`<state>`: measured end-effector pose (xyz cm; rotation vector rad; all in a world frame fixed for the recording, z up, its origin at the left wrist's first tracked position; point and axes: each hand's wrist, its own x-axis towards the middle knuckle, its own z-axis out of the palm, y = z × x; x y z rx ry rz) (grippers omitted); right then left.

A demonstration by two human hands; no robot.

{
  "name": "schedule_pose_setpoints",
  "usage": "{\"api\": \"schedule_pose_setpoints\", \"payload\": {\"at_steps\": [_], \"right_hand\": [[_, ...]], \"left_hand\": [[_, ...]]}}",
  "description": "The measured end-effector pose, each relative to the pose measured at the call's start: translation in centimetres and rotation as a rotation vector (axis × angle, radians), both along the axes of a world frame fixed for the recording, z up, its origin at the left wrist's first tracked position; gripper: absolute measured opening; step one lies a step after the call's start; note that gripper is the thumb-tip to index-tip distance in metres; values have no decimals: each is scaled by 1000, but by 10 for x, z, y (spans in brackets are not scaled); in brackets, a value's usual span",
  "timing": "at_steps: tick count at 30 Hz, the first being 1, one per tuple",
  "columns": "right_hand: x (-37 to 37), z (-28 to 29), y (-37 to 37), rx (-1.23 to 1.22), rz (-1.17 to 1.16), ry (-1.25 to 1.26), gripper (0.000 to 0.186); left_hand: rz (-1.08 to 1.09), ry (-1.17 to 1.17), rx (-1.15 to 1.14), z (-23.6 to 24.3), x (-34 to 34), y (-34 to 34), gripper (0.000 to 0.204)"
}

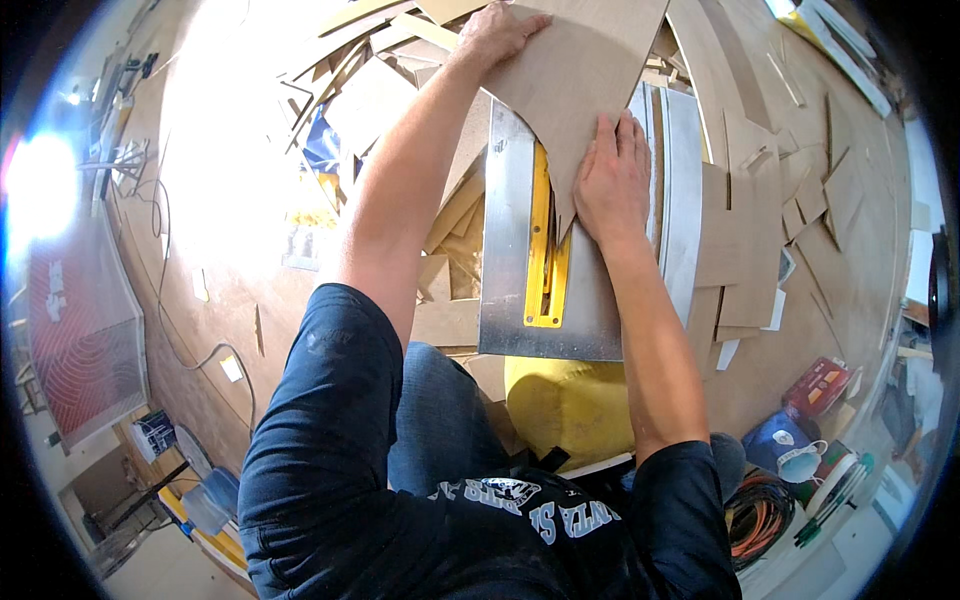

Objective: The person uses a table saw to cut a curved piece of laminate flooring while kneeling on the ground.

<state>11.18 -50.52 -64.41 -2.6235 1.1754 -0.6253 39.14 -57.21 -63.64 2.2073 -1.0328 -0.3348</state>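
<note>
Touching board (580,60), right hand (612,190) sat nearer its tapered tip (564,200).
Tip lay left of it, long axis leading away; right was flat, unclenched; left hand (498,36) closure unclear.

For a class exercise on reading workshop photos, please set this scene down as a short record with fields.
Left hand: on the board's left edge, farther from the body
Right hand: fingers extended, at the board's near end
Workpiece: flat wooden board, narrowing toward the near end
Work surface: metal table with a slotted yellow insert
Left and right of table: scattered wooden offcuts
Lower right: coiled cable, orange and dark
</note>
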Motion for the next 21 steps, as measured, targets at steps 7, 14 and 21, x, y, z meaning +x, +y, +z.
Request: {"api": "schedule_pose_setpoints", "payload": {"at_steps": [7, 14, 21], "right_hand": [[-3, 2, 5, 16, 16, -29, 52], [-9, 4, 8, -4, 17, -22, 50], [-13, 4, 15, -3, 17, -39, 48]], "left_hand": [[-67, -66, 81, -1, 0, 5, 85], [-40, -9, 141, 18, -24, 22, 87], [-55, -12, 154, 15, -21, 27, 89]]}}
